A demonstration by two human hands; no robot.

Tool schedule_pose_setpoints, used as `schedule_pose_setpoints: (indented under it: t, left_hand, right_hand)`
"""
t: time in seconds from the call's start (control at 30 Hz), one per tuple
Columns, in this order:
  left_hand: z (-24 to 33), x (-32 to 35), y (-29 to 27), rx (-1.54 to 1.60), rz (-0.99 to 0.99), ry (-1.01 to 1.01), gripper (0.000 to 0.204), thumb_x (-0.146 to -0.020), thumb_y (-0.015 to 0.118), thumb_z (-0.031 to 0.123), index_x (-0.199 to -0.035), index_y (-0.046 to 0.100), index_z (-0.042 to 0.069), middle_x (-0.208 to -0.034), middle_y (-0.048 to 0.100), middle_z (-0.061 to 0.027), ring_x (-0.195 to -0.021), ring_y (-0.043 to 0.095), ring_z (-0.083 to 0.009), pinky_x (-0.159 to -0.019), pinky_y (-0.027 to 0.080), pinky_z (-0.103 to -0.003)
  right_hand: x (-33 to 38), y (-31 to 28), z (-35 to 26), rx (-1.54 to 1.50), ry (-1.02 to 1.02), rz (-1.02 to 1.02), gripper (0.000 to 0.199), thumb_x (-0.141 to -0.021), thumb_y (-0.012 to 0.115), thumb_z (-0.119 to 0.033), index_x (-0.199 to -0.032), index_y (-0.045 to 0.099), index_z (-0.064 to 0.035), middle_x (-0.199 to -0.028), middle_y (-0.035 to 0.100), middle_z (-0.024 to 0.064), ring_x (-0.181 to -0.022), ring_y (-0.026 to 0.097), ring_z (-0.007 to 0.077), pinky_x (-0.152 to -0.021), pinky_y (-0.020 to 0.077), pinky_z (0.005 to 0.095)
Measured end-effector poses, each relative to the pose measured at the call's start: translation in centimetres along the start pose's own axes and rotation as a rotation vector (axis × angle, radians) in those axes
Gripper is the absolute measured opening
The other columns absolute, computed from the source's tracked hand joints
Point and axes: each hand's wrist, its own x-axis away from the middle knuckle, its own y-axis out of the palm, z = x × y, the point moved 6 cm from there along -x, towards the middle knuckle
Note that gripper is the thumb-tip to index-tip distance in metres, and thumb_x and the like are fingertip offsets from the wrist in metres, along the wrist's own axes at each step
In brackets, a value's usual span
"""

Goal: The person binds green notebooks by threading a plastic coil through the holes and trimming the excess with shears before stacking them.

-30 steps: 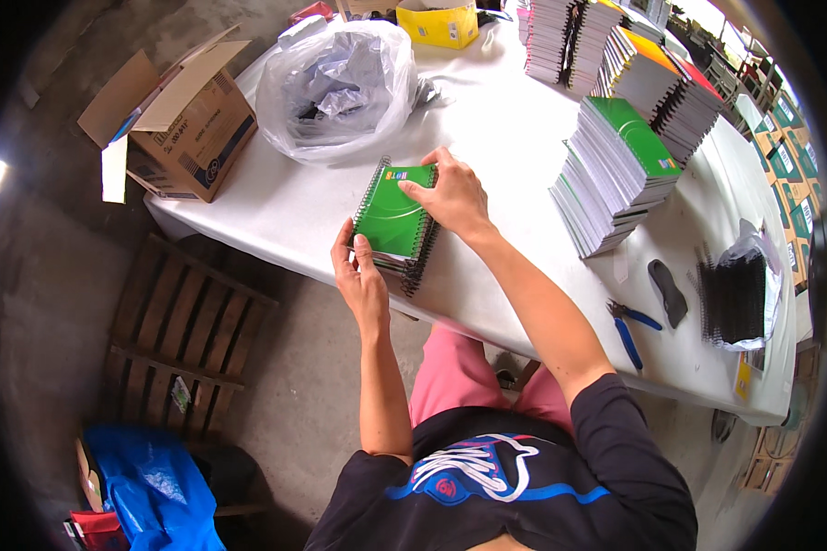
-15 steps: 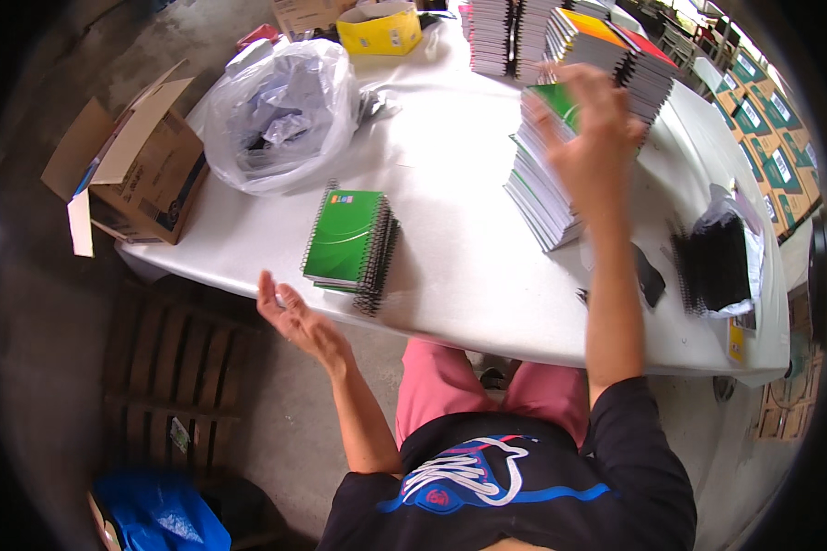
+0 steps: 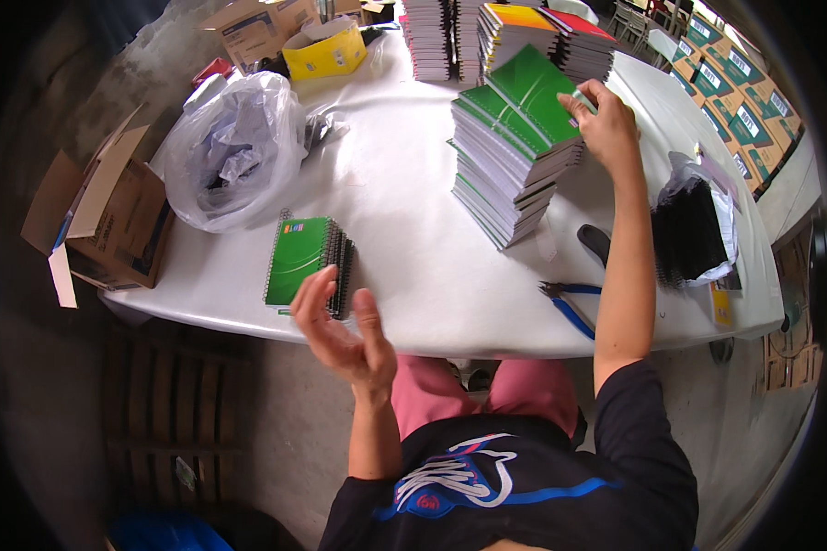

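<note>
Risked nudging the small spiral-bound notebooks (image 3: 296,262), stacked just beyond the left grip (image 3: 345,344), with any careless forward sweep of the fingertips; could not tell from this view whether touching or merely overlapping. Held that left grip empty and loosely open, thumb apart from half-curled fingers, wrist above a forearm rising at the near edge of the counter (image 3: 432,331). Held the right forearm (image 3: 627,266) stretched forward past the blue-handled cutters (image 3: 570,312), lying on the near side of the right grip (image 3: 606,129), so risked catching them with a low return. Had the right grip closed, thumb against fingers, on the right-hand edge of a green-covered block (image 3: 538,101), twisted askew atop a leaning pile (image 3: 501,174) just left of that grip. Risked splaying apparently unbound sheets by pinching only one edge, dragging the layer beneath through friction, or toppling the pile with a sideways pull. Risked also, by swinging too far forward, knocking the yellow-topped pile (image 3: 517,16) and red-topped pile (image 3: 579,32) beyond the right grip.
</note>
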Motion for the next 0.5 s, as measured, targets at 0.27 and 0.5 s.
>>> schedule_pose_setpoints:
  t: [0.27, 0.5]
  left_hand:
    - [0.0, 2.6, 8.0, 0.878, -0.264, -0.662, 0.029, -0.099, 0.046, 0.019, -0.123, 0.049, 0.002, -0.104, 0.059, -0.0037, -0.092, 0.056, -0.0094, -0.082, 0.045, -0.025]
    - [1.5, 0.2, 6.0, -0.299, -0.555, 0.066, 0.021, -0.080, 0.057, 0.000, -0.099, 0.064, 0.009, -0.087, 0.063, -0.0025, -0.090, 0.058, -0.0189, -0.091, 0.033, -0.035]
  right_hand:
    - [15.4, -3.8, -9.3, -0.759, -0.182, -0.351, 0.024, -0.084, 0.068, -0.009, -0.100, 0.052, -0.0018, -0.083, 0.062, 0.0064, -0.067, 0.064, 0.0133, -0.058, 0.0473, 0.0236]
    - [12.8, -0.9, 9.2, -0.049, 0.037, -0.222, 0.044, -0.082, 0.067, -0.023, -0.120, 0.049, -0.0077, -0.114, 0.059, 0.0157, -0.104, 0.057, 0.0362, -0.084, 0.0472, 0.0410]
